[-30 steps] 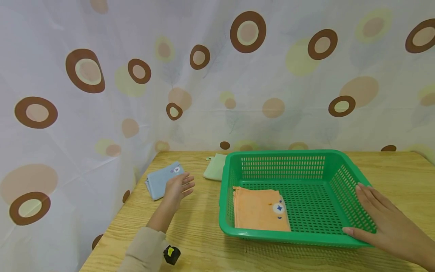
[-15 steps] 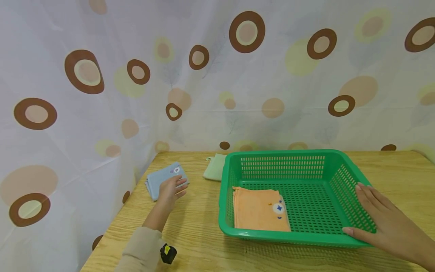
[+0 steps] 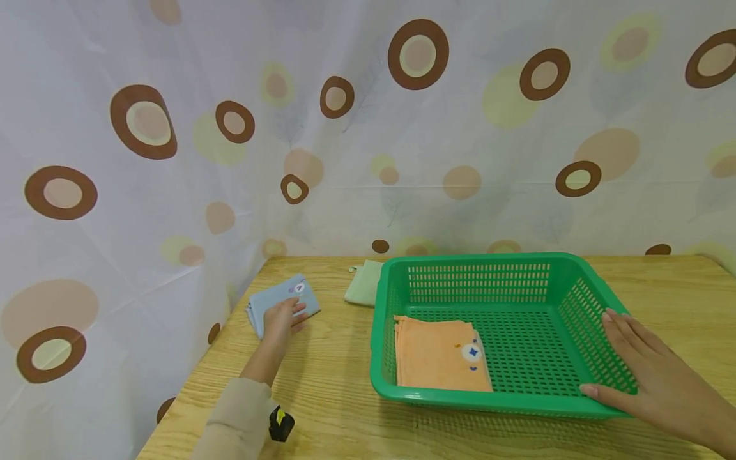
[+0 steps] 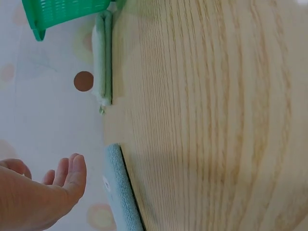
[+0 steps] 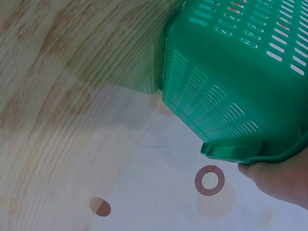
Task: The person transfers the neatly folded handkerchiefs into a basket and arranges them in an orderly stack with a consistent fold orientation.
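A folded blue towel (image 3: 287,297) with a small white face patch lies at the table's left. My left hand (image 3: 280,317) hovers over its near right part, fingers loosely bent with nothing in them. In the left wrist view a gap shows between that hand (image 4: 53,192) and the blue towel (image 4: 120,187). My right hand (image 3: 655,374) rests on the near right corner of the green plastic basket (image 3: 494,401), fingers straight along the right rim and thumb over the front rim. Inside the basket, at its left, lies a folded orange towel (image 3: 439,358) with a bear face.
A folded light green towel (image 3: 363,284) lies behind, partly hidden by the basket's left side. The wooden table (image 3: 339,377) meets a dotted curtain (image 3: 322,147) at the back and left. A black device with a yellow mark (image 3: 280,423) sits at my left wrist.
My left hand has moved left and slightly down, from the blue towel's right edge to over the towel. My right hand, the basket and the towels have stayed put.
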Motion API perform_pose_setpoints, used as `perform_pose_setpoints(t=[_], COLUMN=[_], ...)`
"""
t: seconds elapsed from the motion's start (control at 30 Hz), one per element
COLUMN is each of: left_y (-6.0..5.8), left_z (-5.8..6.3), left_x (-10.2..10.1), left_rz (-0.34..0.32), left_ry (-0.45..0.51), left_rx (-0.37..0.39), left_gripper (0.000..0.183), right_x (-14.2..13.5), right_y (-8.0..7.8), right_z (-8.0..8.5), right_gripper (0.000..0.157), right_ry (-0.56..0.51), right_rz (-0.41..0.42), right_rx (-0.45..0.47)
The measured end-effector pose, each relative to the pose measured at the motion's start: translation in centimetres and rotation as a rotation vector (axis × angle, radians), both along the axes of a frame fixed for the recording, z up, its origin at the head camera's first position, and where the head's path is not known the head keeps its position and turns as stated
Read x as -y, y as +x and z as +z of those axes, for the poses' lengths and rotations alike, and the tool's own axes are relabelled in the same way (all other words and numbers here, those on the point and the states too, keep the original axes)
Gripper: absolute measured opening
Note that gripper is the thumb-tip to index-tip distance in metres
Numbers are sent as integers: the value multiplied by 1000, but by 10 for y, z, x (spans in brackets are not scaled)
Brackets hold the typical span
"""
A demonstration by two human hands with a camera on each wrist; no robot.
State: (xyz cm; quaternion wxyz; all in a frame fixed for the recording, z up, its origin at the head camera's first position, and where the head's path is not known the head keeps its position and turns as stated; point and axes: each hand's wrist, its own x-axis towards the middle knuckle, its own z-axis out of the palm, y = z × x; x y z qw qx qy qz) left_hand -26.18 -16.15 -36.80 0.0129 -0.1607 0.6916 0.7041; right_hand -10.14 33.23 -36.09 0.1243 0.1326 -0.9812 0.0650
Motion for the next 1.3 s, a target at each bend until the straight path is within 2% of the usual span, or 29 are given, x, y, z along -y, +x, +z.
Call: perform_pose_setpoints(t=[0.27, 0.53, 0.77, 1.03, 1.23, 1.3], left_y=[-5, -7, -9, -9, -10, -10], left_z=[-6, -9, -11, -15, -22, -23], left_x=[6, 25, 42, 51, 60, 62], left_rz=[27, 50, 101, 149, 242, 254], left_ry=[-73, -162, -223, -260, -345, -372], left_rx=[0, 7, 7, 30, 15, 16], left_gripper=[49, 48, 47, 46, 40, 41], right_x=[0, 1, 0, 0, -1, -1], right_y=[0, 0, -1, -1, 0, 0], right_z=[0, 1, 3, 2, 1, 1], right_gripper=[103, 103, 103, 103, 102, 102], right_ry=[-13, -23, -23, -20, -21, -23], right_rz=[-16, -16, -12, -16, -3, -2], right_rx=[31, 49, 49, 55, 30, 29])
